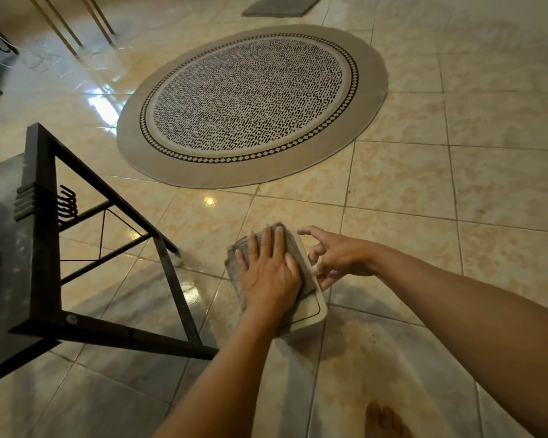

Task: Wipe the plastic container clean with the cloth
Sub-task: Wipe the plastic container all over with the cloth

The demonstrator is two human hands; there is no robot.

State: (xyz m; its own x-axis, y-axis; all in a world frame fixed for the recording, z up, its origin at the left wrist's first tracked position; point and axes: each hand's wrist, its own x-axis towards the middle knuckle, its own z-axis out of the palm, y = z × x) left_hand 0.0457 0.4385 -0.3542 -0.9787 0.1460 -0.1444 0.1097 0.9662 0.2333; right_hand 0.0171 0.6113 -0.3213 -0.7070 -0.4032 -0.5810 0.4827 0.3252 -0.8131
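You are holding the plastic container (309, 306) out in front of you, above the tiled floor (424, 191), with its pale flat face turned up and its rounded near corner showing. Your left hand (268, 273) is lying flat on the grey cloth (234, 263), its fingers (263, 240) stretched out straight and close together, pressing the cloth down onto the container's top face; the cloth is covering most of that face and hanging over its left edge. Your right hand (336, 257) is touching the container's right edge, thumb low against the side, with the other fingers curled loosely and spread above the rim rather than clamped on it. A black metal table frame (45, 235) is standing just to your left, and a round patterned rug (253, 102) is lying on the floor well beyond the container. 1 bare foot (385, 420) is showing at the bottom edge.
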